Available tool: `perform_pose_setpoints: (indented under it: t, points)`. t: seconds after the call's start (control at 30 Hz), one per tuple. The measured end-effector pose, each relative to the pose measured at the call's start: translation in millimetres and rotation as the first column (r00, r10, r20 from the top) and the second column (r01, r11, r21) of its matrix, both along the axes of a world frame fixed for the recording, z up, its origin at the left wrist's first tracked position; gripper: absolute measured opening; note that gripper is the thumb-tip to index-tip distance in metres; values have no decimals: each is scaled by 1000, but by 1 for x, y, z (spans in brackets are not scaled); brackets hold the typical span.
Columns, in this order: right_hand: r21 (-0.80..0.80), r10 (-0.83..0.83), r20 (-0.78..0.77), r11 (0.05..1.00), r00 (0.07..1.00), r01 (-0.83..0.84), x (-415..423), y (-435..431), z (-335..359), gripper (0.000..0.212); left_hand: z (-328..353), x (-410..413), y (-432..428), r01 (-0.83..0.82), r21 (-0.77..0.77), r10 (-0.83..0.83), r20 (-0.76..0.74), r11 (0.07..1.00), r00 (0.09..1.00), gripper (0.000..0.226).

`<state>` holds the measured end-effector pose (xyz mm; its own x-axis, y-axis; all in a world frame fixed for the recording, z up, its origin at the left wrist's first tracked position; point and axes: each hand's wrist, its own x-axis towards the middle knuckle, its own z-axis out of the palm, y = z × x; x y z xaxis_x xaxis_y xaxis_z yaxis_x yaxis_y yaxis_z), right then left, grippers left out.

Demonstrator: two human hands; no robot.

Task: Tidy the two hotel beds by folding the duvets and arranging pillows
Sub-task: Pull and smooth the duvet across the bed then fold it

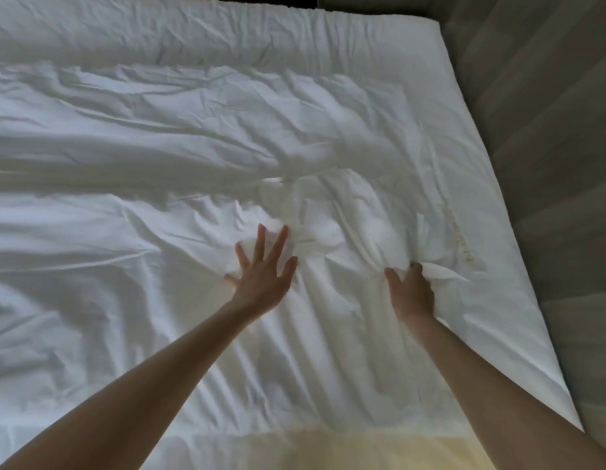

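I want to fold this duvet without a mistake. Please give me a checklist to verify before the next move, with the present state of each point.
1. Right hand grips the duvet: ok, fingers curled into a bunch of cloth.
2. Left hand holds the duvet down: ok, flat, fingers spread.
3. Duvet smooth: not ok, wrinkled all over.
4. Cloth clean: not ok, yellowish marks near the right edge.
5. Pillows out of the way: cannot tell, none in view.
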<state>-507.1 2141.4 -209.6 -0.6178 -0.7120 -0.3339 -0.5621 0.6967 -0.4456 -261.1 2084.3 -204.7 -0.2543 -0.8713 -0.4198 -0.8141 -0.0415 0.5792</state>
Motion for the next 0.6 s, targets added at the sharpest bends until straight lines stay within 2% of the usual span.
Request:
perform_pose_setpoints:
  t: [0.07,0.17,0.23,0.3,0.33,0.4,0.47,0.53,0.6]
  points:
    - [-174,46,-137,982,989,-70,-5,5,14,37,2,-7,5,-5,-25,6,23,1000,1000,53]
    - [-446,10,-308,882,951,-154,-39,14,47,29,16,-23,10,6,-118,2,74,993,997,53]
    - [-494,24,-355,844,935,-209,-63,23,59,27,27,-41,9,23,-177,-6,93,984,996,53]
    - [-417,67,-393,876,917,-243,-75,27,50,29,29,-60,3,35,-174,-15,115,984,993,53]
    - [-328,89,-373,919,924,-221,-78,27,39,30,25,-68,-1,65,-139,-46,138,988,989,54]
    - [-50,123,-248,989,961,-139,-85,24,16,29,11,-79,-8,154,-27,-145,216,988,966,57]
    - [134,99,-104,987,990,-85,-92,21,4,26,-4,-81,-11,217,0,-208,286,976,935,61]
    - [76,112,-95,992,989,-105,-97,18,1,27,-15,-82,-8,290,-139,-231,334,947,914,62]
    - [-115,125,-180,982,976,-147,-95,13,7,40,-20,-90,-3,322,-252,-231,332,913,915,62]
